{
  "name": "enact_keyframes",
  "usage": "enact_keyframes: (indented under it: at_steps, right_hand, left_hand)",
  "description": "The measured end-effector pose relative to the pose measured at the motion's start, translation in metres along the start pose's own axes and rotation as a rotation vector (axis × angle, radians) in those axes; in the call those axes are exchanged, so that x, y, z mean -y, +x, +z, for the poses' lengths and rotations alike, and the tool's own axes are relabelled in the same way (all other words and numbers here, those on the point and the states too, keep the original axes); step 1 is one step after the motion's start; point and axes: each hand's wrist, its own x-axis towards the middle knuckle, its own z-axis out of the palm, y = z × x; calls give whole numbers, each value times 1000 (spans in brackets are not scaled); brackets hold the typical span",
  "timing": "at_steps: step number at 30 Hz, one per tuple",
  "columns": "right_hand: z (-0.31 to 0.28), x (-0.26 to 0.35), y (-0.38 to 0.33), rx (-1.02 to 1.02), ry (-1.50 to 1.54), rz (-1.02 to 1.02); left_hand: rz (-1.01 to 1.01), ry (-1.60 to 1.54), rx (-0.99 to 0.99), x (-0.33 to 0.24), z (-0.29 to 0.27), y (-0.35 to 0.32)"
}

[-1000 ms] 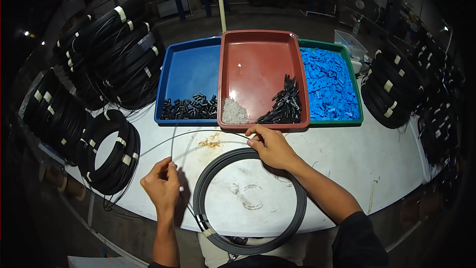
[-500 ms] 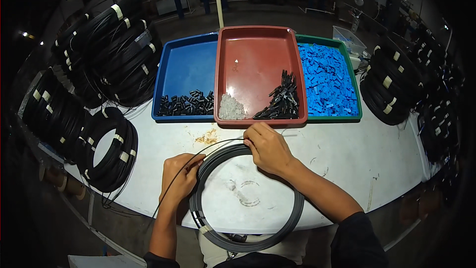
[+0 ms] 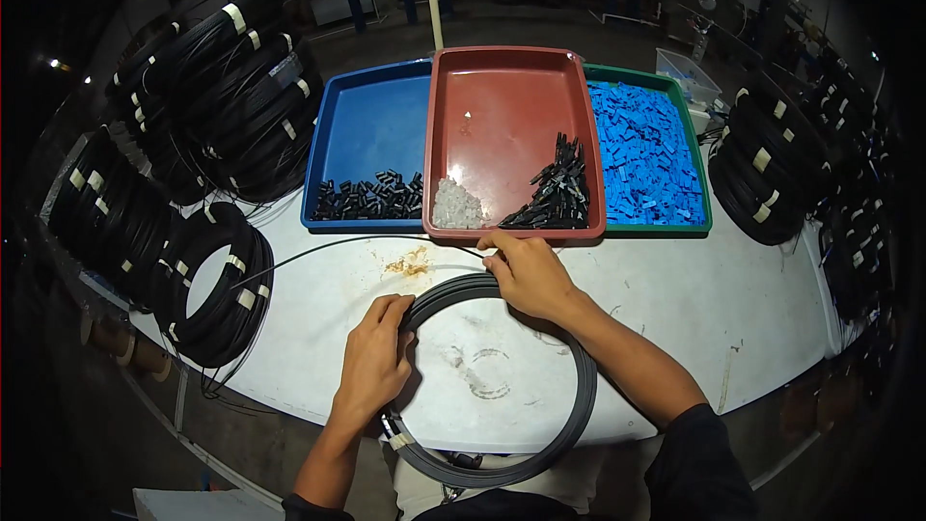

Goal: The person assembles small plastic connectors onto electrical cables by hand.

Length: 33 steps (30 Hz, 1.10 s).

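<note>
A ring-shaped coil of thin black cable (image 3: 586,388) lies at the near edge of the white table, its lower part overhanging my lap. A pale tape band (image 3: 399,441) wraps its lower left. My left hand (image 3: 378,352) is closed around the coil's upper left side, fingertips on the strands. At the top of the coil, my right hand (image 3: 531,275) pinches the cable, thumb and fingers together. From there a loose length of cable (image 3: 328,244) arcs leftward above the table, its tip in front of a smaller taped coil (image 3: 253,275).
A blue tray (image 3: 371,135) holds short black tubes. In the overlapping red tray (image 3: 511,87) lie clear pieces and black connectors. Small blue parts fill the green tray (image 3: 702,178). Taped cable coils are stacked at left (image 3: 246,106) and right (image 3: 762,169).
My left hand has let go of the loose cable and moved right onto the coil. The loose cable has swung outward to the far left. My right hand stays at the coil's top.
</note>
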Motion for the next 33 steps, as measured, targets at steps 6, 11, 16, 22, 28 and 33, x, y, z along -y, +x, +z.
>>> enact_keyframes:
  at_steps: [6, 11, 16, 22, 28, 33]
  right_hand:
    - [-9, 12, 1, 88, 87, -35]
    - [-8, 11, 3, 109, 114, -6]
    - [-10, -16, 10, 88, 391, 138]
    - [-46, -10, 23, 5, 574, 288]
    - [-62, -17, 24, -10, 445, 225]
    - [-57, -9, 29, -132, 205, 74]
  left_hand:
    - [140, -17, 112, 7, -1, 22]
    - [315, 5, 249, -3, 28, 58]
    - [444, -120, 284, -28, 58, 89]
    - [618, -172, 317, -37, 93, 112]
    - [627, -165, 335, -49, 101, 113]
    - [773, -138, 416, -40, 90, 120]
